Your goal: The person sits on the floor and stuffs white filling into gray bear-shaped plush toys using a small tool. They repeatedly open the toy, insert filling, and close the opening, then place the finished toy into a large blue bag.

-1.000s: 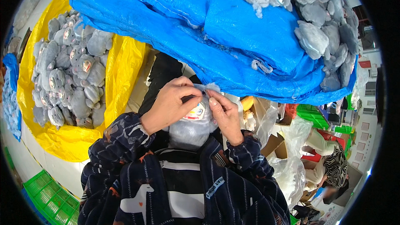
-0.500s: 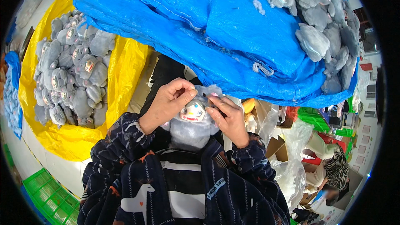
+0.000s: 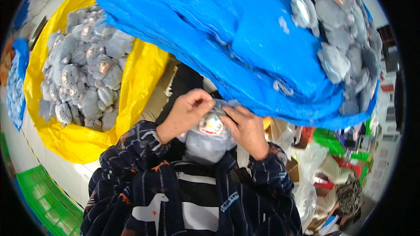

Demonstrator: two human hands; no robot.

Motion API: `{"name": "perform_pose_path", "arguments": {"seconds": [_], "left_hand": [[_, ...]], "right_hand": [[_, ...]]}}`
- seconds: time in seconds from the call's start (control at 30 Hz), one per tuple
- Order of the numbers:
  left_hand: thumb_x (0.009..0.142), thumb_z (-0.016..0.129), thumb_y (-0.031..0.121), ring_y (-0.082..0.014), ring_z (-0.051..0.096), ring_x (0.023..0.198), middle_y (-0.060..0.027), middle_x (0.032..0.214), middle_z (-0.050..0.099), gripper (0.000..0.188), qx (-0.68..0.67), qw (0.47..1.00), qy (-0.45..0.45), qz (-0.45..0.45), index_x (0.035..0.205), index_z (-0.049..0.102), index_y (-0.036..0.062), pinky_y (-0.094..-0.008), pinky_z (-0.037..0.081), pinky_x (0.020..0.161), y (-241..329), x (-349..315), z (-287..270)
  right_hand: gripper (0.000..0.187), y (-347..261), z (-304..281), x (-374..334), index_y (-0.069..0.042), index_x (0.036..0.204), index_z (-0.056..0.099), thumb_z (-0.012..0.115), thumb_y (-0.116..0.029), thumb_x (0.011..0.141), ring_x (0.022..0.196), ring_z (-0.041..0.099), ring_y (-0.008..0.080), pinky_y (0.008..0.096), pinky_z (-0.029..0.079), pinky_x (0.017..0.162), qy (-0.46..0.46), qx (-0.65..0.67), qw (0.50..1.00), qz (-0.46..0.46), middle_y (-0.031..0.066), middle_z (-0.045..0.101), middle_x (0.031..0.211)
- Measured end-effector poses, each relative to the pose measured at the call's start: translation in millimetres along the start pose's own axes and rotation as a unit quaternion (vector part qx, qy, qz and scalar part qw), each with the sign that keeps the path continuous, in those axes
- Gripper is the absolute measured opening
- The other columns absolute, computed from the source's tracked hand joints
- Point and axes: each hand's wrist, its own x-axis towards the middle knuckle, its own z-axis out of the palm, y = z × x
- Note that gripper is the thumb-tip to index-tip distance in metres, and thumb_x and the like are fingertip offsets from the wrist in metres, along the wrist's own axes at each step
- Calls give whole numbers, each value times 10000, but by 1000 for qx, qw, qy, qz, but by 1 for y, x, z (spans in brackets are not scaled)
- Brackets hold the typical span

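A grey plush toy [image 3: 204, 145] with a painted doll-like face sits upright against my chest, its head tipped away from me. With thumb and fingers pinched together, my left hand [image 3: 187, 112] is at the left top of the toy's head; whatever is between the fingertips is too small to make out. From the other side, my right hand [image 3: 248, 127] grips the top of the head near the ear, fingers bent over the fur. Both hands partly cover the ears and the upper edge of the face.
To the left, a yellow sack [image 3: 41, 124] holds many grey plush toys. A large blue sheet [image 3: 192, 30] spreads ahead, with more plush pieces [image 3: 334, 61] heaped on its right. Green crates [image 3: 48, 203] stand lower left; a clear plastic bag [image 3: 308, 166] and a person [image 3: 345, 192] are at the right.
The whole view has shifted, so sacks, hands and toy sit differently in the picture. My right fingers now lie further over the toy's head; the left hand keeps its pinch.
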Motion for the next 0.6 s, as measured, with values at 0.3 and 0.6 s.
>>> {"name": "perform_pose_path", "arguments": {"seconds": [0.3,0.6], "left_hand": [[891,589,211,-23,428,659,29,709,507,229,-47,994,-28,93,769,537,25,-224,387,551,-18,10,-4],[853,533,411,-403,571,853,-238,908,582,541,324,937,-61,112,1244,404,61,-432,463,760,-29,-18,-10]], "right_hand": [[116,9,11,6,52,811,623,605,-56,772,663,594,243,351,451,610,41,102,994,-12,168,627,760],[257,17,26,-3,70,955,609,610,-171,866,674,551,225,328,464,659,100,165,972,136,180,639,807]]}}
